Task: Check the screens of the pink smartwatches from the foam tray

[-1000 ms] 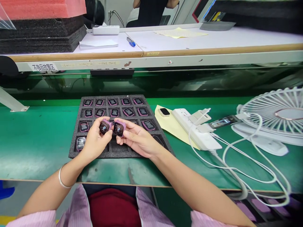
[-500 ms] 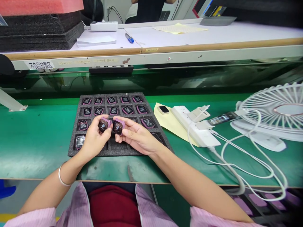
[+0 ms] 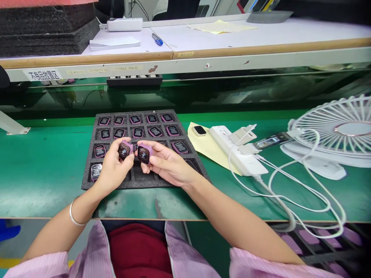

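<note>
Left hand point(image 3: 113, 169): pinching purple watch point(image 3: 124, 150) | right hand point(image 3: 171, 165): pinching second watch point(image 3: 143, 153) | both seemingly lit

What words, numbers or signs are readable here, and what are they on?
"不良品放置区": white label on the shelf edge.
Tapes beside it: handwriting too blurred.
Watch in left hand, another in right hand: screens too small.
Tray watches: screen text too small.
Black gadget: display too small.

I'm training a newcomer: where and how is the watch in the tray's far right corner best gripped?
Probably by opposite edges of the purple watch, coming from above: it lies screen-up, and compartment walls of the foam tray surround its sides.
</note>
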Demonstrator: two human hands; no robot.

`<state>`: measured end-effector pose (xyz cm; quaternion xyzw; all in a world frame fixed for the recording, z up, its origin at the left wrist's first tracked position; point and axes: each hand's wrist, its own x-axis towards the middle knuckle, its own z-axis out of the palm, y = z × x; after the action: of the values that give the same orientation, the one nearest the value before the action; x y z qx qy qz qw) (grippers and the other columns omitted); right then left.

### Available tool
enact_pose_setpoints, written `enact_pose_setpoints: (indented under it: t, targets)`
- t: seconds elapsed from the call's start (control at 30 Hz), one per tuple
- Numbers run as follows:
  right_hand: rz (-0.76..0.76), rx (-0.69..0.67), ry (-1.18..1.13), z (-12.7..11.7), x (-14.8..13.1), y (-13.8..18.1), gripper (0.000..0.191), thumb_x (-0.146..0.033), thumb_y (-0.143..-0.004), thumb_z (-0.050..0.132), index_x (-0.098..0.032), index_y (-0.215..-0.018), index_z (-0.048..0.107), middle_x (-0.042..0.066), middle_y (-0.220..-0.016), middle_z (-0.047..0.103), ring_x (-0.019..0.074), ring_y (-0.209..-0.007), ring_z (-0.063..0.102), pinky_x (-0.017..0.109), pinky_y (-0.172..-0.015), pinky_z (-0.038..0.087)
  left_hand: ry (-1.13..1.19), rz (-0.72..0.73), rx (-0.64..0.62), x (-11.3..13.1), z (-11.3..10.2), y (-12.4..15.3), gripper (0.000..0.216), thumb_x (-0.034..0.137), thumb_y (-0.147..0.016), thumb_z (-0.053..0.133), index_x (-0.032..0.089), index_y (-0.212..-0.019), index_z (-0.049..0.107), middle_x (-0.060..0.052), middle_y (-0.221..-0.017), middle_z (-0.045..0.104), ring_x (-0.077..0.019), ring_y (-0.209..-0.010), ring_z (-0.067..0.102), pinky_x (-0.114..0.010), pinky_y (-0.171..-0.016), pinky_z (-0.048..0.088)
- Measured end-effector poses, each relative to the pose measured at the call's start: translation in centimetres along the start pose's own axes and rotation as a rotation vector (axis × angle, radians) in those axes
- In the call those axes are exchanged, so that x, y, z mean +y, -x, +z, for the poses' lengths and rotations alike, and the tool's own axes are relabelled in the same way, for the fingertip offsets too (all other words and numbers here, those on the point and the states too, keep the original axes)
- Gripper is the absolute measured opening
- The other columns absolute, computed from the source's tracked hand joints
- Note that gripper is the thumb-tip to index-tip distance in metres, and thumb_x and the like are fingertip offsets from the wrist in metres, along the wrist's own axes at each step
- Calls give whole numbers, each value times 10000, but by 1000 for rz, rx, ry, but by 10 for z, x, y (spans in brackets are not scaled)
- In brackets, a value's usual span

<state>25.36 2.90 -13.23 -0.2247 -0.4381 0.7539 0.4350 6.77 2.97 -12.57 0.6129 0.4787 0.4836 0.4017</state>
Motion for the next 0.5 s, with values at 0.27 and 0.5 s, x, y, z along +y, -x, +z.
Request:
enact_pose_setpoints:
  t: [0.27,0.5]
  targets:
    - [-8,-1,-25,0,-3,0,486,-382,-782,886,-258,-1201,674,22,-1022,645,149,-731,598,290,-688,527,95,-37,-33,-1,1,0,462,301,-744,669,184,-1173,541,-44,-1011,605,-173,-919,606,-296,-859,503]
    - [-17,-1,-26,1,-4,0,447,-365,-804,870,-268,-1201,689,27,-1067,641,144,-745,574,301,-728,529,78,-27,-22,-1,1,-1,459,289,-751,675,186,-1180,547,-50,-1039,608,-166,-911,591,-278,-823,498]
